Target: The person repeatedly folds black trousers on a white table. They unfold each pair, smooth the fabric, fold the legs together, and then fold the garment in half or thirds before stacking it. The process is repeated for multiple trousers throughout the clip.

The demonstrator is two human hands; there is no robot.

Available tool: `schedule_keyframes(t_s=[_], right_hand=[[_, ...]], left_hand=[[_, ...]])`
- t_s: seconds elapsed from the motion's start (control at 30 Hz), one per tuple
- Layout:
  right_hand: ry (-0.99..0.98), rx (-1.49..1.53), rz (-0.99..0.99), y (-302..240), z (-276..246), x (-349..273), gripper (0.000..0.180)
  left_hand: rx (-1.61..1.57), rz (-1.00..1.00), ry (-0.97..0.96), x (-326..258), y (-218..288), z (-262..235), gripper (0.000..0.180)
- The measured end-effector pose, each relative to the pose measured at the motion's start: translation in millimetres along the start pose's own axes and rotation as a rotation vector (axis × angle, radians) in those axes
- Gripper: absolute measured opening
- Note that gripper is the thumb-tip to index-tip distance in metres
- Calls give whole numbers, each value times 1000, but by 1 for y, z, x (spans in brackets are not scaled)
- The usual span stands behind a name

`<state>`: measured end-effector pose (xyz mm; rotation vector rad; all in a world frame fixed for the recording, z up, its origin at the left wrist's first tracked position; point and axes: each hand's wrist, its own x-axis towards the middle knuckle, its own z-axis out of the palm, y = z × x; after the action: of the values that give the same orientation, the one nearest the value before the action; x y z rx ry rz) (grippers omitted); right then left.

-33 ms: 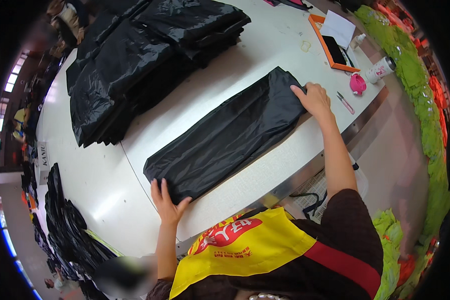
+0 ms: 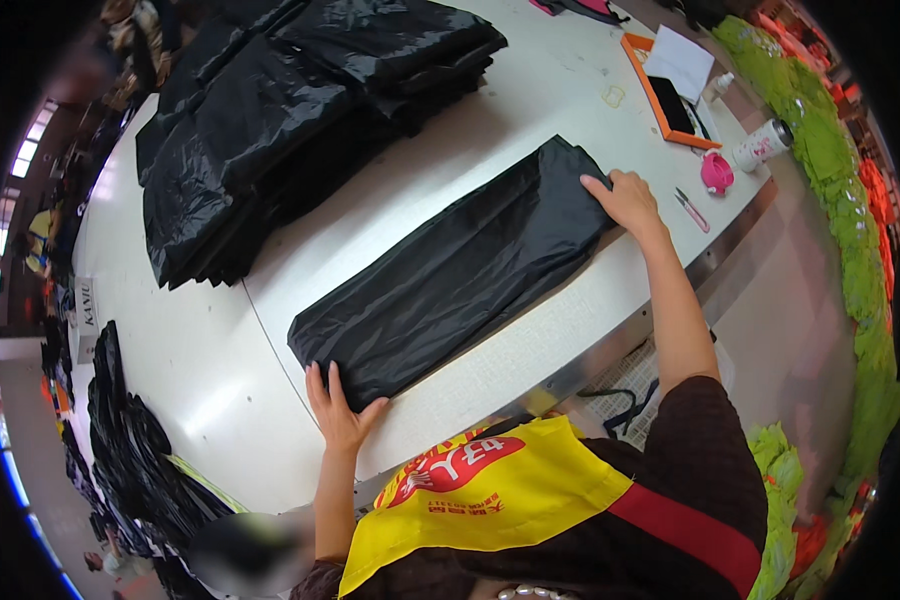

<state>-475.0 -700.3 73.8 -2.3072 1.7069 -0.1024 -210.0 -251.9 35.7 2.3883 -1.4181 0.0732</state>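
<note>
While my L hand (image 2: pixel 342 418) is at the near-L end of the folded black fabric (image 2: pixel 460 275), my R hand (image 2: pixel 630 203) is at the far-R end, so the piece lies lengthwise btwn the two. It's flat on the white tbl (image 2: pixel 225 395), slanting up to the R, long lower side approx. parallel w/ the tbl edge nearest me, some creases on top. L grip: wide, fingers spread & thumb well apart, fingertips at the short end, thumb nr the lower corner. R grip: thumb laid on top nr the end, fingers by the outer edge; can't tell if any fabric is pinched btwn them.

Beyond the piece, up & L, a big stack of black pieces (image 2: pixel 310 130), shiny, layers showing at the edge, apart from mine. Lower L, a loose black heap (image 2: pixel 130 425) at the tbl's side. Upper R: orange tray (image 2: pixel 642 80) w/ white paper (image 2: pixel 678 62) & a flat black slab (image 2: pixel 670 104). Below it, nr the tbl edge, a white bottle w/ dark cap (image 2: pixel 758 148), a pink item (image 2: pixel 716 173) & small snips (image 2: pixel 692 210). Far R, past the tbl, a long green heap (image 2: pixel 825 135).
</note>
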Motion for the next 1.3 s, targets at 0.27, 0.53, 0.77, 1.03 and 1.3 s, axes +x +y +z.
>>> schedule_keyframes(t_s=[0.27,0.53,0.77,1.03,1.3], right_hand=[[-136,175,-176,34,37,30,61],[-84,395,-167,31,43,35,39],[447,-135,-482,-24,19,-8,57],[197,-304,-561,-49,81,-7,69],[267,-217,-586,-62,77,-10,64]], left_hand=[[-228,-371,262,-33,-20,25,79],[186,-291,-26,-27,-31,11,72],[27,-224,-229,15,-4,-56,61],[242,-271,-142,62,-58,27,85],[-294,-662,341,33,-78,33,68]])
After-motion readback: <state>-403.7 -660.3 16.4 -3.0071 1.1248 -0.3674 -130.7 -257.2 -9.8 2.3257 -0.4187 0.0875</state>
